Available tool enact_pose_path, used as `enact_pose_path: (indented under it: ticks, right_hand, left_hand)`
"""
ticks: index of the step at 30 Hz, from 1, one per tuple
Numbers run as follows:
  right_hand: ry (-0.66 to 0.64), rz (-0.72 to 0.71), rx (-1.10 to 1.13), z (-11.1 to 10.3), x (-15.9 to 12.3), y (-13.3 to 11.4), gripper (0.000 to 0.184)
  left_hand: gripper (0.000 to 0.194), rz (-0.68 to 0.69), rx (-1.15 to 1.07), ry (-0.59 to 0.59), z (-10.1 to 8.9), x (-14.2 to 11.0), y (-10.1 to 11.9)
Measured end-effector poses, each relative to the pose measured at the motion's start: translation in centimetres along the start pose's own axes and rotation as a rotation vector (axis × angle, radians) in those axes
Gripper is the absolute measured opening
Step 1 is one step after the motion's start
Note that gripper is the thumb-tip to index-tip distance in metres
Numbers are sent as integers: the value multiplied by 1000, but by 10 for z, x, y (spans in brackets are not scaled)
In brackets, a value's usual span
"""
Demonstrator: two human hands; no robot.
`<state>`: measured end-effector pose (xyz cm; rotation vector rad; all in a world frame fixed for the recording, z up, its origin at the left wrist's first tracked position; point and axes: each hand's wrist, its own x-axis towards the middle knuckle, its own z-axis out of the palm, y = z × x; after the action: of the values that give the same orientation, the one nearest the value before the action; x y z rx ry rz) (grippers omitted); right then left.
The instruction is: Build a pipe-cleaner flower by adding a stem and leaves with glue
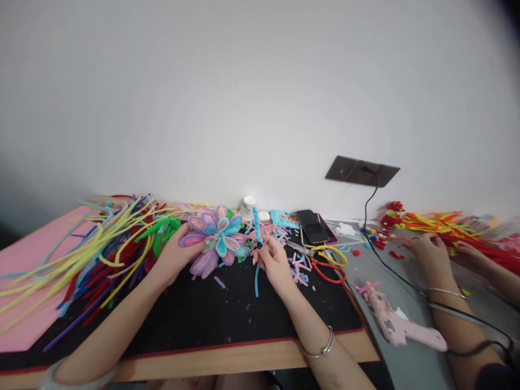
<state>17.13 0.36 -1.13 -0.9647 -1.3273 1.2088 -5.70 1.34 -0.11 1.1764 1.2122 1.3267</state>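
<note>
A large pipe-cleaner flower (221,238) with purple and pink outer petals and a blue centre faces me. My left hand (179,254) grips its left edge, fingers partly hidden behind the petals. Just right of the flower, my right hand (274,262) pinches a blue pipe cleaner (257,223). One part of it stands up above the fingers, and a thinner blue strand (256,281) hangs below them. Something small and dark shows at the fingertips, too small to name. Cut lilac pieces (299,268) lie beside this hand on the black mat (227,314).
Loose pipe cleaners (101,249) pile up at left over a pink board (24,325). Scissors (329,271), a phone (312,226) and a paper cup (247,207) lie behind and right. A pink glue gun (402,325) rests near a co-worker's hands (433,257); a black cord (390,276) crosses there.
</note>
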Motion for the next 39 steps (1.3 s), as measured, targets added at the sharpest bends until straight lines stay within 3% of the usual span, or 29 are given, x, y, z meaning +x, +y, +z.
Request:
enact_pose_path:
  ticks: [8, 11, 15, 24, 28, 32, 39]
  right_hand:
    - [160, -21, 5, -2, 2, 0, 18]
    - [231, -58, -42, -5, 1, 0, 18]
    - [298, -111, -96, -7, -2, -1, 18]
    - [139, -276, -476, 3, -15, -11, 17]
    - [119, -351, -501, 6, -20, -17, 16]
    - [128, -336, -511, 7, -24, -19, 15]
    - [176, -339, -556, 11, -25, -13, 14]
  left_hand:
    - [28, -189, -259, 30, -8, 5, -3]
    - [14, -298, -314, 79, -14, 13, -2]
    - [7, -334, -393, 145, -16, 19, 7]
    - [21, -231, -575, 37, 0, 9, 20]
    - [24, -228, -593, 25, 8, 9, 14]
    - [31, -284, -655, -9, 20, 6, 14]
    - [24, -327, -576, 8, 41, 0, 19]
